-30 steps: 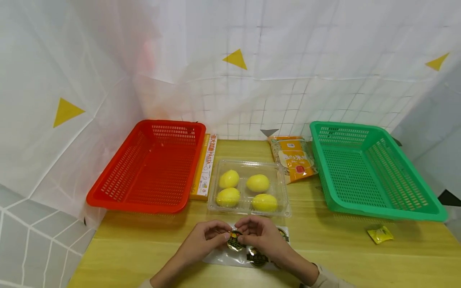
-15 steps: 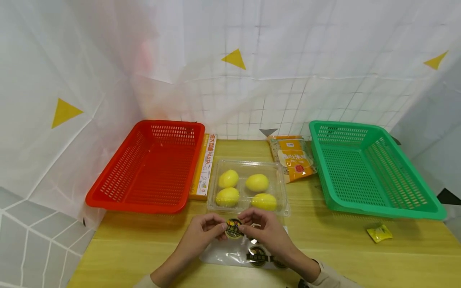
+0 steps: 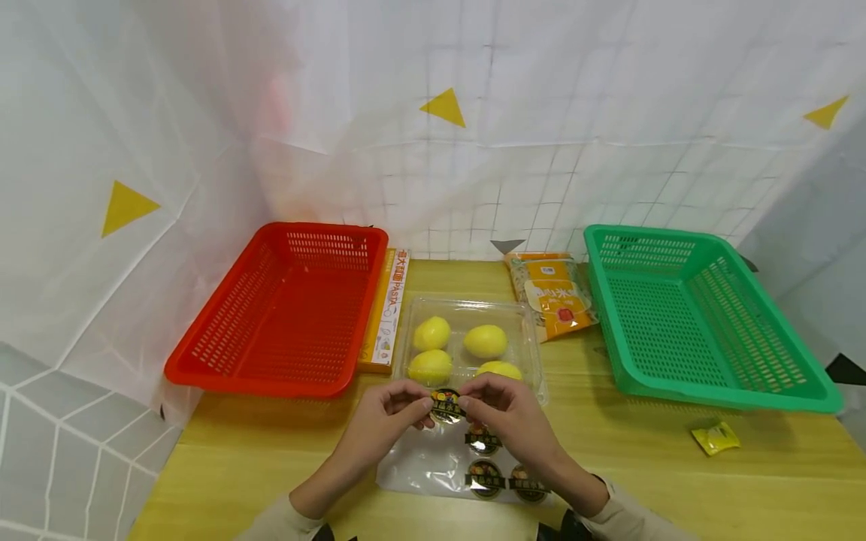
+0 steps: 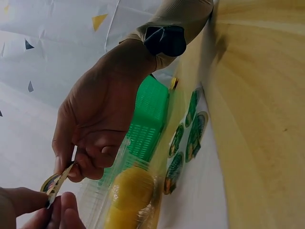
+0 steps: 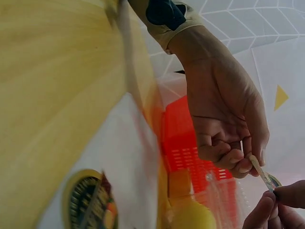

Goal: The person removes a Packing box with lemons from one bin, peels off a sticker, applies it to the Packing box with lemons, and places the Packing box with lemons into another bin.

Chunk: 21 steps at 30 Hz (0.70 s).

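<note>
Tabletop: clear tray (image 3: 534,353) holds four lemons (image 3: 484,341).

Looks like staged recording booth, not real home or shop — white sheets (image 3: 473,90) with grid lines and yellow triangle markers hung on all sides of wooden table (image 3: 676,481). Red basket (image 3: 284,308) and green basket (image 3: 697,315) set at either end, few grocery packs between — lab-style setup.

Pale wooden table (image 3: 676,481), white grid-lined sheeting (image 3: 541,113) all around (yellow triangles (image 3: 443,109) printed on it), soft even light.
</note>
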### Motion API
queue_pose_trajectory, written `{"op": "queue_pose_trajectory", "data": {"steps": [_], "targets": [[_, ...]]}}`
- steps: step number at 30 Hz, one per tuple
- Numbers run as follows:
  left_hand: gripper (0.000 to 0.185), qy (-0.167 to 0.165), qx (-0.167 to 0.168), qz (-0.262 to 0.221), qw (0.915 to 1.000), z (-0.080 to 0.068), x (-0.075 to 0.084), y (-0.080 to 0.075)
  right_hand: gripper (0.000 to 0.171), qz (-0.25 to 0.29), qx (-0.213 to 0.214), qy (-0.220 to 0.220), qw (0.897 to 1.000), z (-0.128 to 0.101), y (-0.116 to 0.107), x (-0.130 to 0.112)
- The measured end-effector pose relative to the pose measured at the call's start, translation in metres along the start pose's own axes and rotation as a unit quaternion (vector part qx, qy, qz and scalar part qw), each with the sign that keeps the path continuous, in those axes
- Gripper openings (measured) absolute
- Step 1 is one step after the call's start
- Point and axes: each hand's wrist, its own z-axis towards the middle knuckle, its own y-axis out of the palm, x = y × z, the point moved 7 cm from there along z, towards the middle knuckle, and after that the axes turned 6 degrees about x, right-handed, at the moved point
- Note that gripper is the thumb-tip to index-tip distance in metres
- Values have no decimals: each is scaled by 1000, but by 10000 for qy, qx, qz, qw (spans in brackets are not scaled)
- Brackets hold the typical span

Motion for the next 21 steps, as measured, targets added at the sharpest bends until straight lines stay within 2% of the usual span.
{"op": "queue_pose_trajectory", "data": {"steps": [4,9,14,21], "targets": [[14,233,52,288,9993,7,9,1,10,80,44,-322,9994,5,-4,-6],[13,484,91,422,9979,17,17,3,10,88,132,-434,9989,9,-9,-11],[13,476,159,465,9977,23,18,6,10,-15,250,-516,9984,13,-14,-16],[8,550,342,657,9957,30,25,9,11,-142,351,-385,9985,19,-20,-17]]}}
